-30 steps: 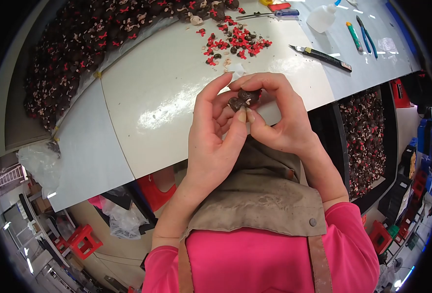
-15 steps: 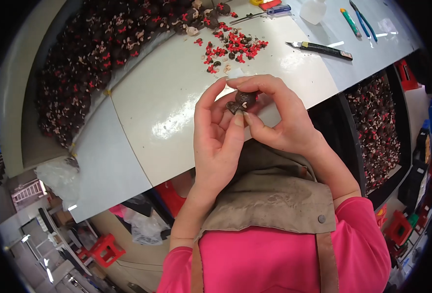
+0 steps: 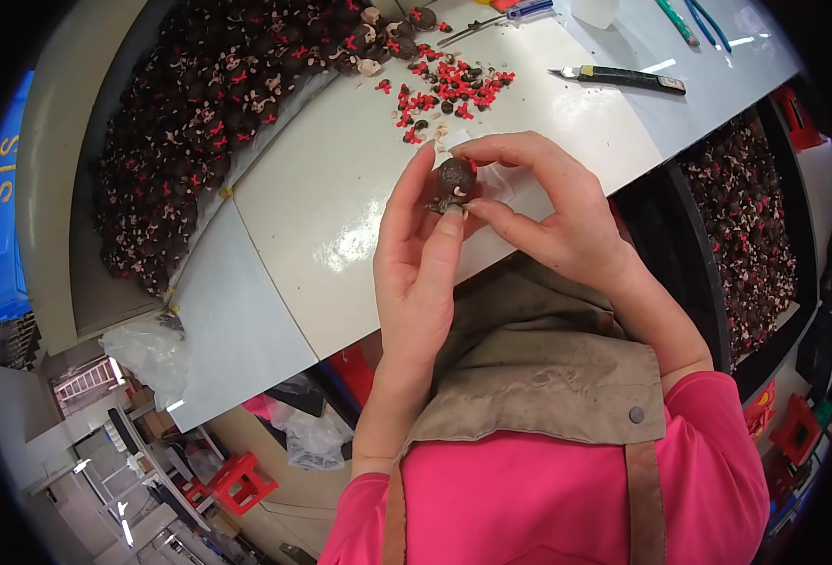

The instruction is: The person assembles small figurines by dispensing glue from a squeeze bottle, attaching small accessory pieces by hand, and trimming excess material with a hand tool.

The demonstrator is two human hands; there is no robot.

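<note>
Between my two hands, over the front of the table, is a small dark brown toy figure with a rounded, shiny top, a red bit at its upper right and a pale bit low down. My left hand grips its lower end with the thumb; the other fingers curl behind it. My right hand arches around from the right, its index finger near the top and its thumb pressing at the lower side. Part of the figure is covered by my fingers. Just beyond lie small red bow-shaped pieces and dark bits.
A big heap of brown, red and pale pieces fills the back left. A craft knife, a screwdriver, a green pen-like tool and pliers lie at the back right. Below on the right stands another full black tray.
The figure has turned more upright in my fingers, its rounded top now facing up. My right hand has shifted slightly with it. The whole view has swung a little.
</note>
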